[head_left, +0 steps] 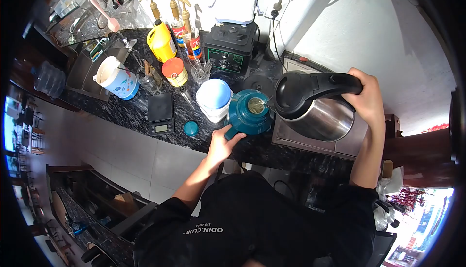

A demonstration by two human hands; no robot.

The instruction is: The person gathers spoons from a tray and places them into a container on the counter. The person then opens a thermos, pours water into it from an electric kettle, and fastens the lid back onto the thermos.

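- The step in hand looks like pouring: the steel kettle [330, 119] is tipped toward the open mouth [256, 105] of the teal jug [241, 113], and a clear stream shows at the opening.
- The left hand [222, 145] is closed around the jug's handle [232, 133], on the side nearest the person, with the thumb along it.
- The right hand [365, 95] is wrapped about the kettle's black handle [335, 81], at its outer end.
- The jug is over the dark counter [204, 143], just beside the white tub [208, 107] with a blue lid; the kettle is to its right, above a metal surface [291, 135].
- As I judge it, the next move calls for a firm left hold and a small turn of the right wrist, so the stream goes inside the rim (a full kettle would make that harder).
- Hard to make out: how full either vessel is, and whether the jug's base rests on the counter or is lifted.
- The tips of the right fingers are partly hidden by the handle; the kettle's spout is hard to pick out against the jug.
- A round black piece [258, 83] behind the jug is partly covered, its use unclear.
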